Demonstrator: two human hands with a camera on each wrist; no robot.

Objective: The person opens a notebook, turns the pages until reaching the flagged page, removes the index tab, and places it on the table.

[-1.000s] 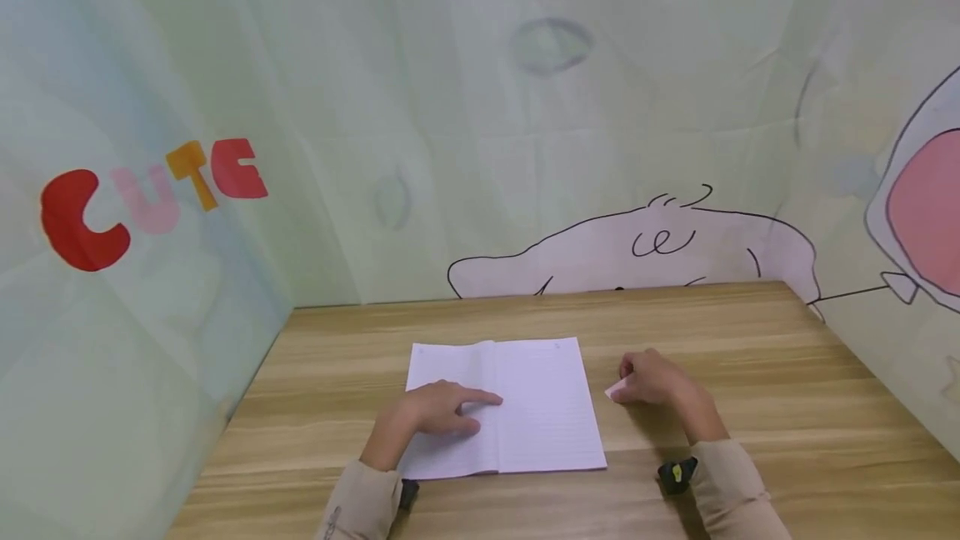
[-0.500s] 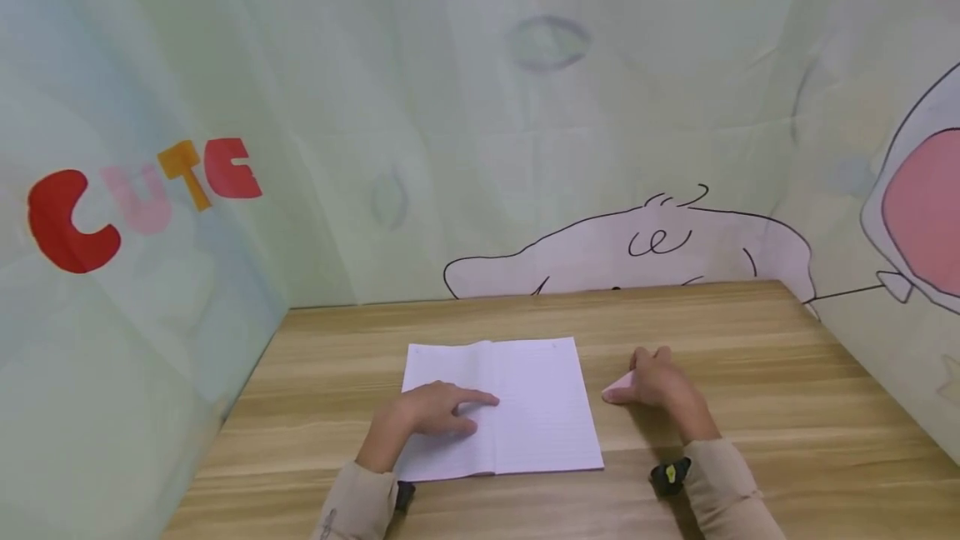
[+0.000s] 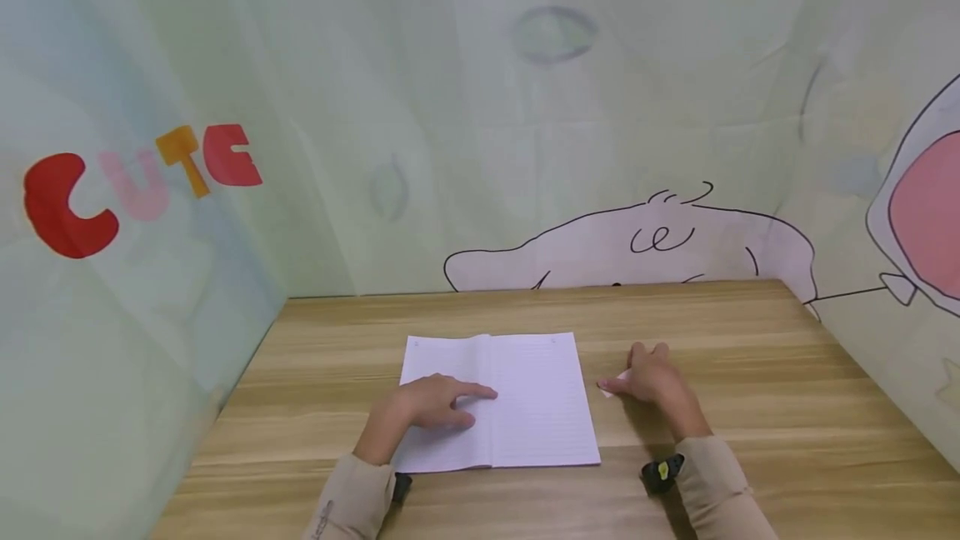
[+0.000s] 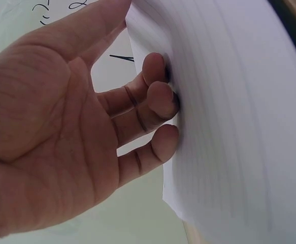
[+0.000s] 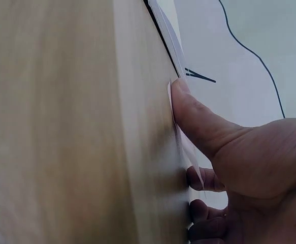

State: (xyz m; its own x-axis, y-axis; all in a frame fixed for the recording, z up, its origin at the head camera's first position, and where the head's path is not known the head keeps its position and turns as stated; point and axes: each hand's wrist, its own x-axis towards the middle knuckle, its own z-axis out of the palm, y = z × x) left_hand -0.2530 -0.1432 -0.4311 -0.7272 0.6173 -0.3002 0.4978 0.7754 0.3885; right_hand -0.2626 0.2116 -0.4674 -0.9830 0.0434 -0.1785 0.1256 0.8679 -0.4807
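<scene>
An open notebook [image 3: 543, 407] with lined white pages lies flat on the table. My left hand [image 3: 435, 401] rests on its left page, the index finger stretched across the centre fold. In the left wrist view the fingertips [image 4: 164, 143] touch the lined page, and the hand's fingers are relaxed. To the right of the notebook, my right hand [image 3: 655, 379] holds a small whitish slip of paper [image 3: 612, 387] low over the table. The right wrist view shows the thumb [image 5: 191, 109] against the slip, with fingertips at its other end. The hand hides part of it.
The wood-patterned table [image 3: 787, 382] extends around the notebook on all sides. Printed fabric walls [image 3: 337, 148] stand at the back, left and right. A dark wrist device [image 3: 662, 473] sits under the right cuff.
My right hand's fingers have spread from a tighter curl, and the slip's visible part has shifted slightly left. My left hand stays on the notebook. The head view has shifted slightly.
</scene>
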